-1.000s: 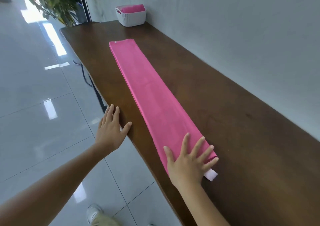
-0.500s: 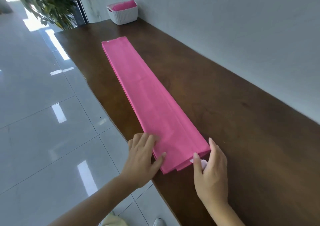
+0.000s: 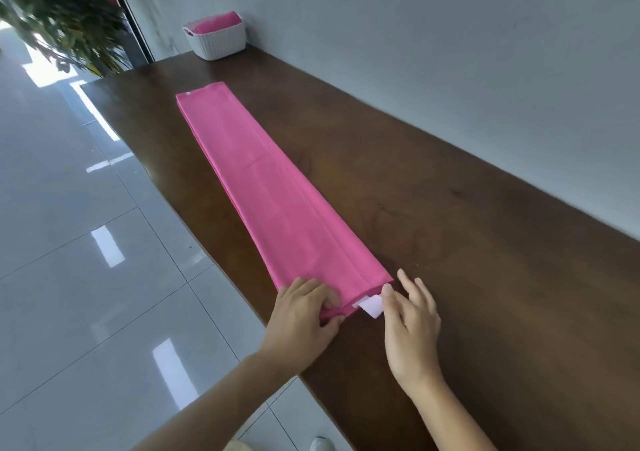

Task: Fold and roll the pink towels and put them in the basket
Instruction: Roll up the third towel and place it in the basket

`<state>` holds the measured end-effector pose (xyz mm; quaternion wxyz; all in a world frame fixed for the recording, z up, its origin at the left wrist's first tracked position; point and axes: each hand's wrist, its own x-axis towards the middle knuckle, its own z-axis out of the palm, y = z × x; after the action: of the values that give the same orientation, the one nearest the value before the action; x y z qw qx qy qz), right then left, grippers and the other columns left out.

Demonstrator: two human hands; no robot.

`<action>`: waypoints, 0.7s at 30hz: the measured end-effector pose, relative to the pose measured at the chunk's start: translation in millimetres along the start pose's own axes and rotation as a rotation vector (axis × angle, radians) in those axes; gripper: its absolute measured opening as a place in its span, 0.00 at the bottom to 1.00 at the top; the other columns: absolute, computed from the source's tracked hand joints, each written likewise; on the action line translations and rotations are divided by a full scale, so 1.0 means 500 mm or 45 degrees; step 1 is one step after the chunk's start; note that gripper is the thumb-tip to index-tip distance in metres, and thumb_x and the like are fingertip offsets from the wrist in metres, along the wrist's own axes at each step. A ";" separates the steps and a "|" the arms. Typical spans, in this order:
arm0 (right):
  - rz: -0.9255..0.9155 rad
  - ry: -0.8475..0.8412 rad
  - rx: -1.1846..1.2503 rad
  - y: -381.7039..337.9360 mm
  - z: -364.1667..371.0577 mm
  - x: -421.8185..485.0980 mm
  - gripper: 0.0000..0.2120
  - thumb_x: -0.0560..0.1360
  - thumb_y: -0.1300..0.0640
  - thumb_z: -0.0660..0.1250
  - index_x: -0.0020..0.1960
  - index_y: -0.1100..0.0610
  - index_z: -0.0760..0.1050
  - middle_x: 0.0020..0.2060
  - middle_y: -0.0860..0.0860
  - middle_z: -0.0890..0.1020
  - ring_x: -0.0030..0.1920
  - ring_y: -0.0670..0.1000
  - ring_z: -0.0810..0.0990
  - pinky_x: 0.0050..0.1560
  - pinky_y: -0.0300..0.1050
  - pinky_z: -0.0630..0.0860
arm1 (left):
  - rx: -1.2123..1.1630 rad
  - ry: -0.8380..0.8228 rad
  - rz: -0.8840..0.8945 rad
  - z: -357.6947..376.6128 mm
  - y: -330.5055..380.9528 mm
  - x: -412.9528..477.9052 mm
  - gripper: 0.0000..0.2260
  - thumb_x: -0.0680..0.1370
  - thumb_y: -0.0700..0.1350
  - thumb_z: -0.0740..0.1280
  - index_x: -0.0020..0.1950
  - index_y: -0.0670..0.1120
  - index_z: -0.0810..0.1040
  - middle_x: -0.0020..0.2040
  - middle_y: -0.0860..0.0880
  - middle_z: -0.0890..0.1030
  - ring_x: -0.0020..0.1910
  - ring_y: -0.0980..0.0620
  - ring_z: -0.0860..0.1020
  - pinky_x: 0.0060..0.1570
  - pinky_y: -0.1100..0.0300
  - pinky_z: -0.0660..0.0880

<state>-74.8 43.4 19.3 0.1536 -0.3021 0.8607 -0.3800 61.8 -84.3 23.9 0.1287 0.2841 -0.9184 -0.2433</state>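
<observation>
A pink towel (image 3: 273, 201), folded into a long narrow strip, lies flat on the dark wooden table (image 3: 450, 277) and runs away from me. My left hand (image 3: 301, 322) grips the strip's near left corner, fingers curled on top and thumb at the edge. My right hand (image 3: 408, 319) sits at the near right corner with fingers loosely extended over the table, its thumb touching the towel's white label (image 3: 371, 307). The white woven basket (image 3: 218, 43) stands at the table's far end against the wall, with a rolled pink towel (image 3: 216, 22) inside.
The table's front edge runs diagonally just left of the towel, with glossy tiled floor (image 3: 86, 277) below it. A grey wall (image 3: 450, 69) borders the table on the right. A leafy plant (image 3: 62, 17) stands beyond the far left corner.
My left hand came from the table edge onto the towel's near left corner and now grips it. My right hand lifted off the towel's end and moved to its right corner by the label.
</observation>
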 end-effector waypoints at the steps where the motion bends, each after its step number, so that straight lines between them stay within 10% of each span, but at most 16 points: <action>1: -0.008 -0.022 -0.003 0.002 -0.001 0.003 0.32 0.75 0.28 0.38 0.47 0.38 0.79 0.77 0.40 0.64 0.79 0.43 0.51 0.78 0.53 0.47 | 0.003 0.004 -0.001 0.001 0.001 0.000 0.06 0.75 0.52 0.72 0.48 0.55 0.77 0.46 0.61 0.76 0.49 0.58 0.71 0.56 0.62 0.68; 5: -0.069 -0.162 -0.082 0.019 -0.008 0.008 0.44 0.72 0.24 0.32 0.66 0.41 0.76 0.79 0.39 0.58 0.80 0.42 0.45 0.78 0.52 0.42 | 0.036 0.047 0.008 0.009 0.007 -0.006 0.07 0.75 0.51 0.71 0.47 0.55 0.74 0.46 0.60 0.75 0.47 0.58 0.71 0.53 0.63 0.69; 12: -0.161 -0.379 -0.130 0.016 -0.034 0.006 0.13 0.81 0.34 0.41 0.58 0.26 0.63 0.80 0.40 0.54 0.81 0.45 0.42 0.78 0.52 0.38 | 0.094 0.141 0.038 0.024 0.006 -0.006 0.05 0.76 0.48 0.68 0.48 0.53 0.73 0.46 0.58 0.74 0.45 0.57 0.70 0.50 0.62 0.71; 21: -0.347 -0.376 -0.508 0.024 -0.016 0.003 0.22 0.82 0.40 0.57 0.75 0.34 0.58 0.82 0.45 0.46 0.81 0.52 0.39 0.78 0.60 0.40 | 0.140 0.070 0.117 0.011 -0.006 -0.004 0.03 0.81 0.48 0.63 0.52 0.52 0.76 0.50 0.57 0.76 0.49 0.56 0.72 0.54 0.59 0.72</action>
<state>-85.0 53.4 15.5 0.1622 -0.4913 0.8382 -0.1722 62.9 -83.0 17.7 0.1493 0.2549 -0.9385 -0.1785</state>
